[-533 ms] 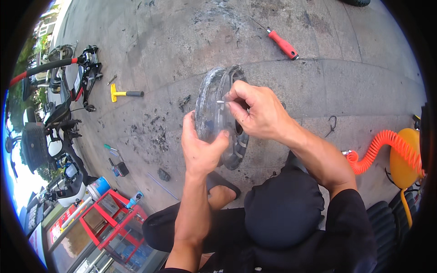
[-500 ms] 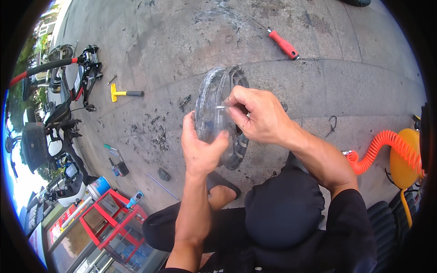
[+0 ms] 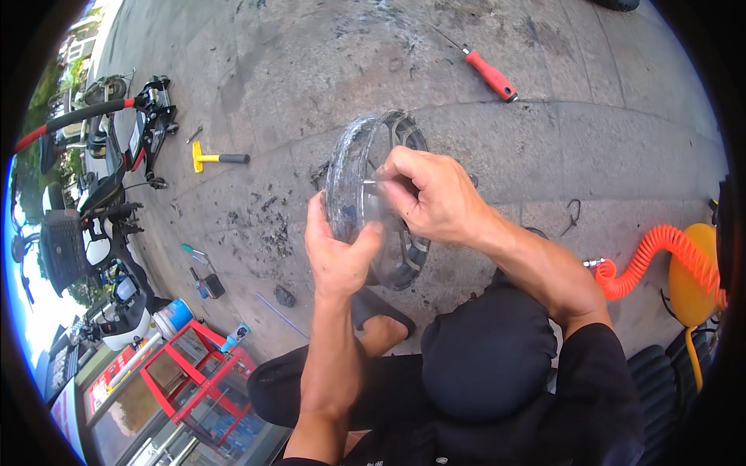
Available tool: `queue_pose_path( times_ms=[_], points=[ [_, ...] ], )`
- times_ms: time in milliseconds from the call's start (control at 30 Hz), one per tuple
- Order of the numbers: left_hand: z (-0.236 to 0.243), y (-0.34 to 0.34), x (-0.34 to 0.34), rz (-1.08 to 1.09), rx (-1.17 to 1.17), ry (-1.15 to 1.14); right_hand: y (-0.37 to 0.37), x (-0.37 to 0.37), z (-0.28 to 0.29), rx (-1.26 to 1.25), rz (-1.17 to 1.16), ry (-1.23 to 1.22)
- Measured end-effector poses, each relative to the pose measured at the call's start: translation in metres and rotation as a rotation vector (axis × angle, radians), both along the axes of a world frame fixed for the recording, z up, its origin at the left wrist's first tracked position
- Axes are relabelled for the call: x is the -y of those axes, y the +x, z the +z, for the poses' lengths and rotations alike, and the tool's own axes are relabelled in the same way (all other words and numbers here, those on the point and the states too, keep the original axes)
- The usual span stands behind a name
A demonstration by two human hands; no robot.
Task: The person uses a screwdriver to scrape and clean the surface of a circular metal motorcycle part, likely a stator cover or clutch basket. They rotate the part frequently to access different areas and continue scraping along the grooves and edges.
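Note:
A grey, scuffed wheel (image 3: 346, 175) with a dark spoked side stands tilted in the middle of the view, held off to the left of centre by my left hand (image 3: 336, 252), which grips its outer band with fingers and thumb. My right hand (image 3: 431, 194) is at the wheel's right side, thumb and forefinger pinched on a small pale metal piece (image 3: 368, 182) at the band; its exact shape is too small to tell. The fingertips of my right hand cover part of the spokes.
A red-handled screwdriver (image 3: 489, 74) and yellow hammer (image 3: 221, 158) lie on the paved ground. A scooter (image 3: 116, 171) fills the left, a red stand (image 3: 202, 365) the lower left. An orange coiled hose (image 3: 653, 256) with a yellow tank (image 3: 691, 303) is at the right; my knee (image 3: 272, 388) is below.
The wheel and both my hands have shifted slightly to the left. My pinched right fingers keep their hold on the small piece. The surroundings appear shifted a little, as the view moved.

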State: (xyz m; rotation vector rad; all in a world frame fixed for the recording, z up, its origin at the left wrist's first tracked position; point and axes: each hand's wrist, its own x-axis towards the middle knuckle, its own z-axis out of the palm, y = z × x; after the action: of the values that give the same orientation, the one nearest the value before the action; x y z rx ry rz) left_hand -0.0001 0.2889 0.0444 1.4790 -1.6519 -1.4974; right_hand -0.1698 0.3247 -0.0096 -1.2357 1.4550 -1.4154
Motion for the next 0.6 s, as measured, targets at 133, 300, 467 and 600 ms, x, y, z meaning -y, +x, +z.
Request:
queue_pose_path(
  times_ms=[133, 300, 467, 600],
  points=[
    [-0.002, -0.001, 0.003, 0.016, 0.013, 0.005, -0.002, 0.011, -0.004, 0.030, -0.038, 0.003],
    [0.003, 0.000, -0.002, 0.035, -0.040, 0.028, -0.001, 0.011, -0.002, -0.017, -0.024, -0.014],
    [0.001, 0.003, -0.002, 0.072, -0.066, 0.098, 0.001, 0.006, 0.001, -0.038, 0.003, -0.029],
    [-0.002, 0.011, -0.002, 0.060, -0.055, 0.089, 0.005, 0.008, 0.001, -0.099, 0.026, -0.075]
  ],
)
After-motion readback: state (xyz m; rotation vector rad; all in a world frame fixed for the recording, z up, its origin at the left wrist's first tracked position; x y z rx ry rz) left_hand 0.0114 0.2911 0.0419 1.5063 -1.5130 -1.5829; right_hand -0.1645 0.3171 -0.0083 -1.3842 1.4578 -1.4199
